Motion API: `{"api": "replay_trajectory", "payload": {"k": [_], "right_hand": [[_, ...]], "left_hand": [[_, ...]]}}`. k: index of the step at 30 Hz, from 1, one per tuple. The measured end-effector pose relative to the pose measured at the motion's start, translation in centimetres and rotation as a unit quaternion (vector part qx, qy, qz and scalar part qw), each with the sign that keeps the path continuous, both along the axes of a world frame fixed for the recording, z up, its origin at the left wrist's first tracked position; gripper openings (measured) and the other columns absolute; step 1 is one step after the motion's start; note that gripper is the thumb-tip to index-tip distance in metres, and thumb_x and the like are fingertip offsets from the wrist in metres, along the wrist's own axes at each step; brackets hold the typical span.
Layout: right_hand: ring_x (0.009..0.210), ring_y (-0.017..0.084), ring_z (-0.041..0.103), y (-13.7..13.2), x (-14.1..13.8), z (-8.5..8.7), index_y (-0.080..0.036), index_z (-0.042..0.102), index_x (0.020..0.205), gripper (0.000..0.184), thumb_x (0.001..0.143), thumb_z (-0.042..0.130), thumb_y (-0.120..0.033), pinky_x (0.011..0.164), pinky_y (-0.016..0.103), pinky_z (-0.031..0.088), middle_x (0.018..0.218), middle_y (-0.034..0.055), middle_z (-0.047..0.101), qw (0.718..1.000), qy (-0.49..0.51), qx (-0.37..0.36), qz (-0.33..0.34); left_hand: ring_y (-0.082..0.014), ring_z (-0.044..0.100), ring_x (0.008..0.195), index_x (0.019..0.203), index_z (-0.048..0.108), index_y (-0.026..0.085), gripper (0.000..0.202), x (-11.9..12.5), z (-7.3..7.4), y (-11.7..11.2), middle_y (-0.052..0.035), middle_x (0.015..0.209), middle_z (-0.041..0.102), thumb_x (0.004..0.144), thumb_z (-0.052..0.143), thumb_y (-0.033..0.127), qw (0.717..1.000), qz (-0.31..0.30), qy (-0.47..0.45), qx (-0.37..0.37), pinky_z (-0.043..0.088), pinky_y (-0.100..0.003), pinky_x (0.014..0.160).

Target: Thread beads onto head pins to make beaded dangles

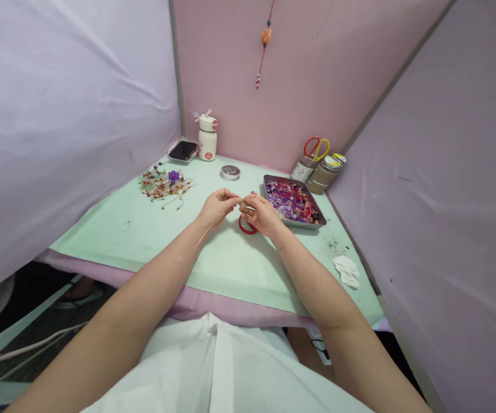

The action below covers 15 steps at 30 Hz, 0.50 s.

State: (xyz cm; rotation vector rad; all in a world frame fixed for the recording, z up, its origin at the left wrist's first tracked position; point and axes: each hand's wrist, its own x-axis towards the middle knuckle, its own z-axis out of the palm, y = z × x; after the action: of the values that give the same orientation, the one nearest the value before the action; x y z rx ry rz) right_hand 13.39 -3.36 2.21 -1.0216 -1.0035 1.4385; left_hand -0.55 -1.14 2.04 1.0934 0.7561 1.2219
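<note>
My left hand (219,207) and my right hand (262,214) meet over the middle of the table, fingertips pinched together. Between them is a small cluster of pale, glassy beads (242,206), too small to see in detail. Any thread on it is not visible. Just below my right hand, a red-handled pair of scissors (247,225) lies on the tabletop, partly hidden by the fingers. To the right, close to my right hand, stands a dark metal tray (303,225) full of purple, red and clear beads (289,198).
Beaded strings (162,184) lie at the left. Farther back are a phone (183,150), a white bottle (207,140) and a small round dish (231,172). Jars (328,173), one with scissors (317,149), stand behind the tray. A crumpled tissue (346,271) lies right.
</note>
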Motion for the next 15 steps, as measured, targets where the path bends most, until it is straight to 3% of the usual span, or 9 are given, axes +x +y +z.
{"api": "replay_trajectory", "payload": {"k": [8, 15], "right_hand": [[0.065, 0.008, 0.059, -0.09, 0.12, -0.02, -0.02, 0.056, 0.074, 0.03, 0.058, 0.078, -0.034, 0.058, 0.02, 0.045, 0.067, -0.0045, 0.058, 0.999, 0.032, -0.009, 0.015], [0.069, 0.011, 0.058, 0.0, 0.26, -0.41, -0.02, 0.058, 0.073, 0.03, 0.059, 0.077, -0.038, 0.064, 0.025, 0.047, 0.067, -0.0034, 0.058, 0.999, -0.025, 0.025, 0.002]], "left_hand": [[-0.0067, 0.05, 0.056, 0.064, 0.055, 0.016, 0.024, 0.01, -0.21, 0.12, 0.0021, 0.061, 0.059, 0.056, 0.076, 0.023, 1.0, 0.0, 0.003, 0.011, 0.034, -0.021, 0.055], [-0.0067, 0.049, 0.056, 0.066, 0.057, 0.016, 0.022, -0.08, -0.71, 0.46, 0.0021, 0.063, 0.06, 0.057, 0.075, 0.024, 0.999, 0.016, 0.035, 0.02, 0.035, -0.022, 0.056]]}}
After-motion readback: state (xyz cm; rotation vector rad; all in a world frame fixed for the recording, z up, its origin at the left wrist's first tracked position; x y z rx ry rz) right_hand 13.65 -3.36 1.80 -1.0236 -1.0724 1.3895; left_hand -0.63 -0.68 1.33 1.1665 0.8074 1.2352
